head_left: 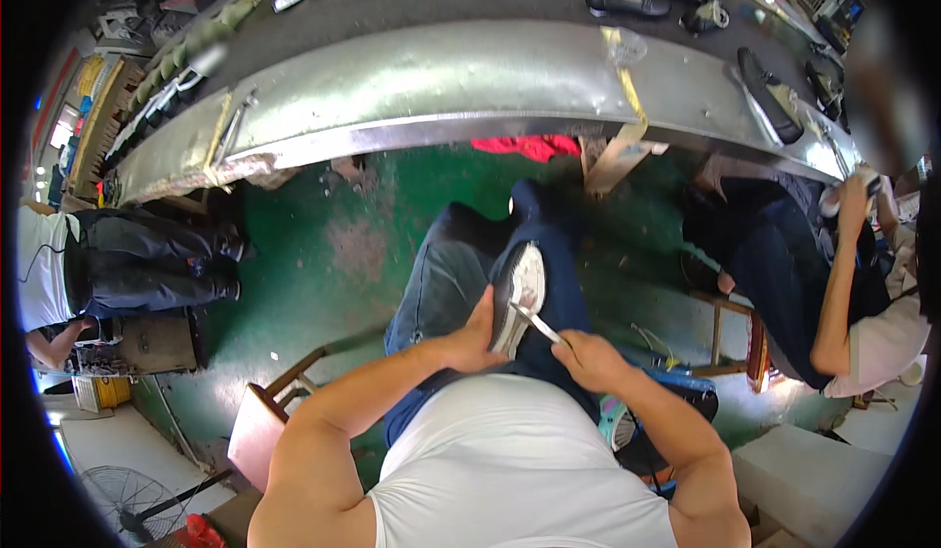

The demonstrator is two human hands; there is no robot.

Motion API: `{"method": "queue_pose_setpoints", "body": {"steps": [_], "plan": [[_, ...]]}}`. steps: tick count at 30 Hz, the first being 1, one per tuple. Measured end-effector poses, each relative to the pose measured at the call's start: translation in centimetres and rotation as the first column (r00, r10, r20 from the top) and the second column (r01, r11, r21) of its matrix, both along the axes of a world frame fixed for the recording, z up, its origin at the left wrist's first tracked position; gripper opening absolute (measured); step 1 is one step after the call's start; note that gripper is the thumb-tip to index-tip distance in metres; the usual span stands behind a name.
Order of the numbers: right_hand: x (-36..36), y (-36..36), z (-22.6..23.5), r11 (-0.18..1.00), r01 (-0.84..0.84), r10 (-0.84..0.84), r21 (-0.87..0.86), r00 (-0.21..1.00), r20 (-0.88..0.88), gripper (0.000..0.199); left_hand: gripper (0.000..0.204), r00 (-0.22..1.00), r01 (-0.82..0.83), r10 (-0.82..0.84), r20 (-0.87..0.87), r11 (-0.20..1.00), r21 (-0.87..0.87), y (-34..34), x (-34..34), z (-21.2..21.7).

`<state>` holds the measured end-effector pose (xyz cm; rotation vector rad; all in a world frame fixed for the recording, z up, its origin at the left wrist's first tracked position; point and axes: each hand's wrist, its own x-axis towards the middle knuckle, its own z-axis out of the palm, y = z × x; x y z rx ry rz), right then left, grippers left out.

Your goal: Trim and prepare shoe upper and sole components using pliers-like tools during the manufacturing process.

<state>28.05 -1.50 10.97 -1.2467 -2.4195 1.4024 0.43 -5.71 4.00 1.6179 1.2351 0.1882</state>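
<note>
Gripping a slim silvery metal blade (536, 323), the right hand (589, 359) holds its tip at a dark shoe with an off-white sole (528, 277), clasped by the left hand (474, 339) over dark blue trousers (443, 278), before a long dark-topped, metal-edged table (431, 77).

One left hand (473, 339); one right hand (591, 360); one held shoe (526, 278); one knife-like tool (536, 323); one long bench (441, 77); one wire fan (131, 522); two yellow strips (628, 87) on bench

Fingers (569, 346) of the right hand (594, 363) partly hide the metal tool (537, 323).
</note>
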Motion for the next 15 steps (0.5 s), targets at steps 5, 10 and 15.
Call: {"method": "queue_pose_setpoints", "body": {"steps": [5,10,15], "plan": [[3.1,-1.4,-0.2,0.952,0.243,-0.251,-0.188,0.968,-0.019,0.035,0.121,0.986,-0.147,0.159,-0.054,0.973,0.18,3.0,1.6,0.9],[4.9,3.3,3.1,0.89,0.436,-0.449,-0.136,0.89,-0.084,0.031,0.076,0.685,-0.63,0.696,0.213,0.714,-0.306,7.5,1.0,0.1],[7.3,14.9,8.3,0.746,0.509,-0.44,0.429,0.861,-0.257,0.033,0.053,0.359,-0.555,0.722,0.591,0.674,-0.487,11.4,-5.5,9.7]]}}
